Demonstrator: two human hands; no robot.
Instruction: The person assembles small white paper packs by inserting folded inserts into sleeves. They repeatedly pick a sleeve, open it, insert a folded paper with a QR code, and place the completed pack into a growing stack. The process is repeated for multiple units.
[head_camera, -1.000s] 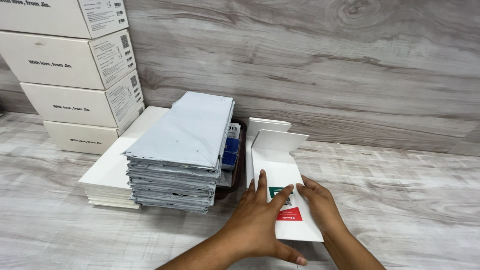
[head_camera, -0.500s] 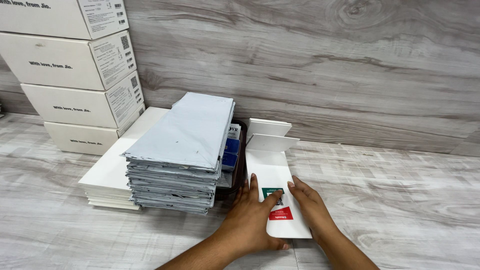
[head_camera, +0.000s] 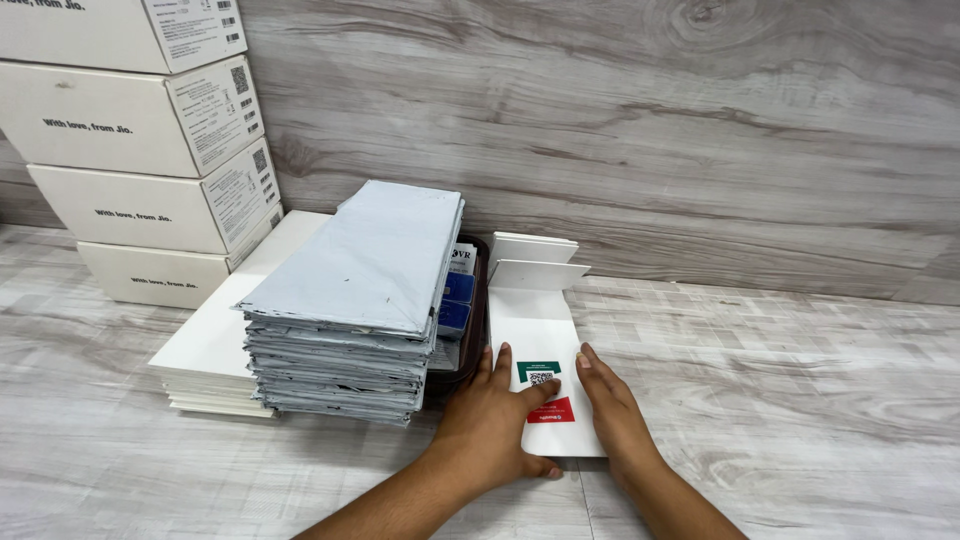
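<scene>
A flat white cardboard mailer (head_camera: 535, 330) lies on the grey wood-look floor, its end flaps folded up at the far end. A green label and a red label sit on its near half. My left hand (head_camera: 492, 420) rests on its left edge with the thumb at the near corner and a finger on the labels. My right hand (head_camera: 612, 410) lies flat along its right edge. Both hands press on the mailer; neither lifts it.
Left of the mailer rises a tall pile of grey poly bags (head_camera: 360, 300), beside a low stack of flat white sheets (head_camera: 215, 340). A dark tray with blue packets (head_camera: 462, 300) sits between pile and mailer. White cartons (head_camera: 140, 130) stand stacked at far left against the wall.
The mailer and both hands sit slightly further left and closer to the grey pile than a second ago; the hands keep the same hold on its edges.
</scene>
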